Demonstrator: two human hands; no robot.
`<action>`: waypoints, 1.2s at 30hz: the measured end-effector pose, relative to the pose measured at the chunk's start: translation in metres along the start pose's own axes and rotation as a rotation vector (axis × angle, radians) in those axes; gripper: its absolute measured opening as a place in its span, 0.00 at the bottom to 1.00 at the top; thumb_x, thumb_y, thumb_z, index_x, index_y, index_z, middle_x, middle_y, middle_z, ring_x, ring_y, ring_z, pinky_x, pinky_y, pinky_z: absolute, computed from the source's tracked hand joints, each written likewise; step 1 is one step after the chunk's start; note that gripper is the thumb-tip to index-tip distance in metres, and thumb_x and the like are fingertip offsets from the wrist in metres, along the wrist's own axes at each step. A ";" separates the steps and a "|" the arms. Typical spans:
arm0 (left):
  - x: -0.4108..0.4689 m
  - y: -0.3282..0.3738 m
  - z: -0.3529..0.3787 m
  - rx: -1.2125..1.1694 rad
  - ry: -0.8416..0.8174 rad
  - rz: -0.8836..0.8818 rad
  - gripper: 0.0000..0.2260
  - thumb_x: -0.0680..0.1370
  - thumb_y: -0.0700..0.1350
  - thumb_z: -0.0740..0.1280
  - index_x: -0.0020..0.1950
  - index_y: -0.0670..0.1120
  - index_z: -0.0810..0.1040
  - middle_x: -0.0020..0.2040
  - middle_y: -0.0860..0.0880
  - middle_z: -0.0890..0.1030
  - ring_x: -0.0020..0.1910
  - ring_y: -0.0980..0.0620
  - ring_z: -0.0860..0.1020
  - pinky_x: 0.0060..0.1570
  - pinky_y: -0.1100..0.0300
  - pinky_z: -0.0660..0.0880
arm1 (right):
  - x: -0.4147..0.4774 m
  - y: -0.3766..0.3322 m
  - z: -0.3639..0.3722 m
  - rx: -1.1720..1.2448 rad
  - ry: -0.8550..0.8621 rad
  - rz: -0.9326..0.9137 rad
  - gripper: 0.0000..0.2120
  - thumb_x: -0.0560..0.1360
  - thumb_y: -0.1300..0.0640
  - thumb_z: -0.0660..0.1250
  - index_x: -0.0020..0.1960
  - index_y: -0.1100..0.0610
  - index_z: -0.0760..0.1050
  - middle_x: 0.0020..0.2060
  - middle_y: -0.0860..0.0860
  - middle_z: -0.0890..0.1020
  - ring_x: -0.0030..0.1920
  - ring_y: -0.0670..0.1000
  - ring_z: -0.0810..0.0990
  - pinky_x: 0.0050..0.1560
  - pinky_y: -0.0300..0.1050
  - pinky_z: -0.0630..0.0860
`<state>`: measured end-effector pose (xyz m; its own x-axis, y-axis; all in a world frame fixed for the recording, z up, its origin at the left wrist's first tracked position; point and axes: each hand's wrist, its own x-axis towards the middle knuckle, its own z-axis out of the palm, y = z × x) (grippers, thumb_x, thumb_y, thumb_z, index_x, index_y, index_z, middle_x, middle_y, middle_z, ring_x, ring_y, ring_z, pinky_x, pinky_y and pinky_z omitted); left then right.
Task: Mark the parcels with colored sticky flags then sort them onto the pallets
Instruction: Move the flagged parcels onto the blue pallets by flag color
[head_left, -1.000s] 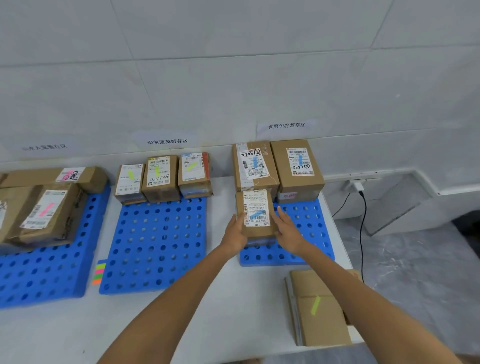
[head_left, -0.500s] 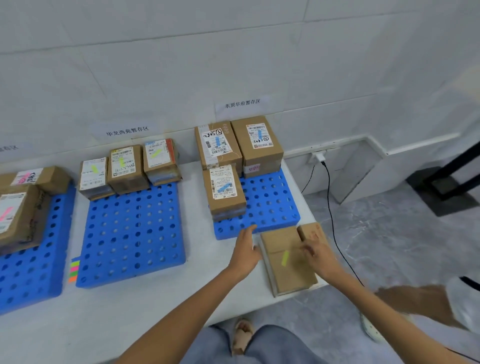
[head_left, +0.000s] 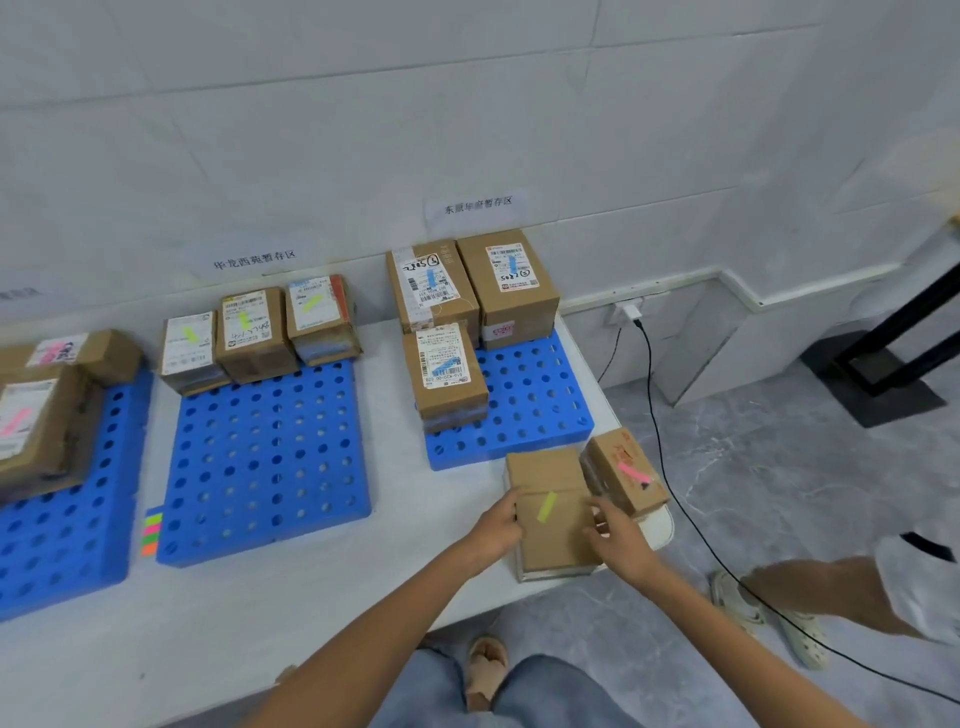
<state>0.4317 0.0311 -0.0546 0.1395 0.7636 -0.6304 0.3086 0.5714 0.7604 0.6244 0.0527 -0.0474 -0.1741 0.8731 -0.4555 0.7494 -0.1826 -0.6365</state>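
At table (head_left: 363, 613) corner, 4 o'clock: left hand (head_left: 496, 525) and right hand (head_left: 615, 535) clasp parcel (head_left: 553, 545) by opposite sides. Yellow flag (head_left: 546, 506) up; I judge it bound for pallet (head_left: 270, 467) at 10 o'clock.

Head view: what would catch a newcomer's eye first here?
Three blue perforated pallets lie along the white table, with flagged parcels at their far ends. Near the table's right edge, the left hand and right hand hold a yellow-flagged parcel by its sides, a pink-flagged parcel beside it.
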 end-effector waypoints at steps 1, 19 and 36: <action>-0.004 -0.001 0.001 -0.034 0.016 0.006 0.27 0.76 0.31 0.58 0.71 0.51 0.65 0.65 0.45 0.74 0.62 0.48 0.74 0.62 0.53 0.74 | -0.004 0.000 0.002 0.023 0.000 0.011 0.20 0.76 0.66 0.61 0.67 0.60 0.66 0.50 0.53 0.74 0.48 0.50 0.75 0.46 0.39 0.70; -0.123 -0.039 -0.178 -0.339 0.551 0.122 0.14 0.79 0.35 0.58 0.60 0.46 0.77 0.58 0.46 0.76 0.53 0.51 0.76 0.50 0.63 0.74 | -0.002 -0.182 0.096 0.073 -0.215 -0.427 0.18 0.78 0.64 0.60 0.68 0.59 0.69 0.56 0.53 0.71 0.58 0.49 0.74 0.52 0.25 0.70; -0.143 -0.143 -0.359 -0.253 0.848 0.134 0.25 0.71 0.24 0.54 0.58 0.47 0.73 0.59 0.56 0.70 0.63 0.54 0.68 0.45 0.78 0.67 | 0.035 -0.357 0.273 0.060 -0.521 -0.338 0.27 0.81 0.63 0.54 0.76 0.59 0.47 0.76 0.52 0.50 0.75 0.50 0.51 0.73 0.40 0.52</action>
<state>0.0301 -0.0519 -0.0177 -0.6140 0.7368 -0.2831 0.1088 0.4342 0.8942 0.1764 0.0244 -0.0062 -0.6954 0.5547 -0.4568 0.5639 0.0271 -0.8254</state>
